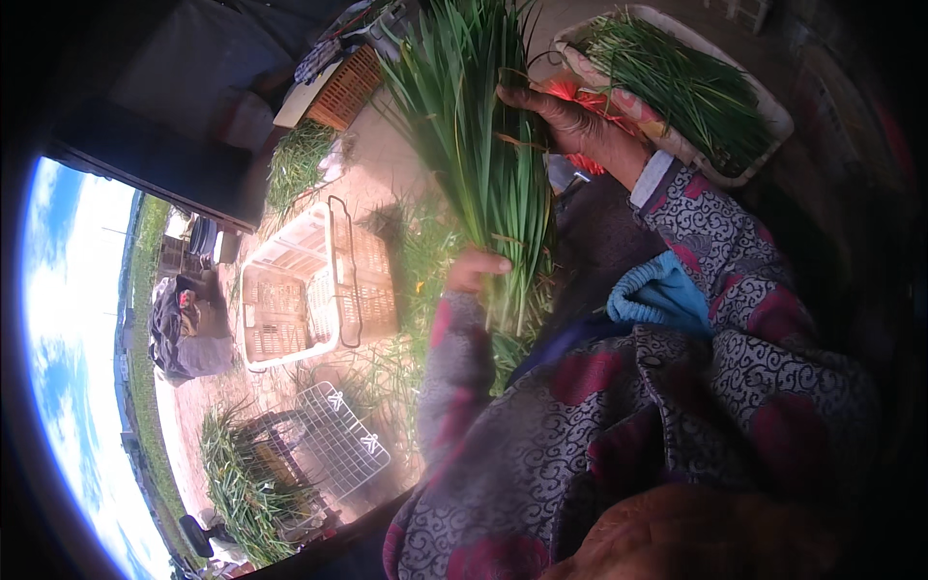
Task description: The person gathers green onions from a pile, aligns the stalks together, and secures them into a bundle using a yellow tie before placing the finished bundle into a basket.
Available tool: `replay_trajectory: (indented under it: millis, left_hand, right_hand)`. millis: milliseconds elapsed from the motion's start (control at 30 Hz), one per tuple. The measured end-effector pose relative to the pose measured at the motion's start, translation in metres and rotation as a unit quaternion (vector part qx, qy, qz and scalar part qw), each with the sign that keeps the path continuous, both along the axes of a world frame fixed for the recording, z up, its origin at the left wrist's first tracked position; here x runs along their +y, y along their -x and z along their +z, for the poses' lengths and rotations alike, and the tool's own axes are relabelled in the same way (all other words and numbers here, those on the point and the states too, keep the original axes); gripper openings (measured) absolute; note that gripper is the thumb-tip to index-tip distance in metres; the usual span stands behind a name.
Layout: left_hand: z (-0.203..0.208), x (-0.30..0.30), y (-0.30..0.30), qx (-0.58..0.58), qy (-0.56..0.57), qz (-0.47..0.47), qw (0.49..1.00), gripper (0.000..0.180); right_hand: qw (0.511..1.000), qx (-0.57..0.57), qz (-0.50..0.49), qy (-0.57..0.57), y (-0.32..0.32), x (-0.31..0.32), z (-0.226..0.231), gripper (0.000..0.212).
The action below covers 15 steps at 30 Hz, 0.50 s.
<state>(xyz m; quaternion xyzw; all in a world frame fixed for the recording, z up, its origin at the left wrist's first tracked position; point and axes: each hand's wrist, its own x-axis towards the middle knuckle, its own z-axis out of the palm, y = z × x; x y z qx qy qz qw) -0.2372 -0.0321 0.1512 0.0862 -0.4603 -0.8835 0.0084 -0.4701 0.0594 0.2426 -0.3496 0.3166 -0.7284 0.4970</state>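
Observation:
A thick bundle of long, flat green leaves that look like garlic chives (474, 145) stands tilted in front of me, pale stem ends down and leaf tips up. Low on the bundle, my left hand (478, 270) is closed around the stems, with its thumb across them. Higher up, my right hand (597, 130) grips the right side of the leaves; a digit lies over the front and the other fingers are mostly hidden. Beside the right wrist are red plastic strips (580, 95).
A white crate (369, 280) stands to the left on littered ground. Below it are a white wire rack (340, 440) and a heap of greens (237, 478). At upper right is a pale tub (779, 118) of thinner green stalks (681, 87). An orange-brown basket (346, 92) sits at the back.

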Motion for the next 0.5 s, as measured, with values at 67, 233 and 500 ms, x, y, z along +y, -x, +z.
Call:
replay_trajectory:
  millis: [67, 233, 500]
  left_hand:
    - [-0.009, 0.008, -0.028, -0.017, -0.036, 0.003, 0.999, 0.073]
    - [-0.078, 0.007, -0.101, 0.058, -0.076, 0.045, 0.994, 0.069]
    - [-0.060, -0.019, -0.178, 0.028, 0.139, 0.287, 0.947, 0.102]
  right_hand:
    - [0.995, -0.021, 0.100, -0.004, -0.002, -0.026, 0.000, 0.056]
    - [0.973, 0.060, 0.220, -0.026, -0.082, -0.069, 0.013, 0.043]
    - [0.987, 0.143, 0.077, 0.019, -0.153, -0.114, 0.003, 0.021]
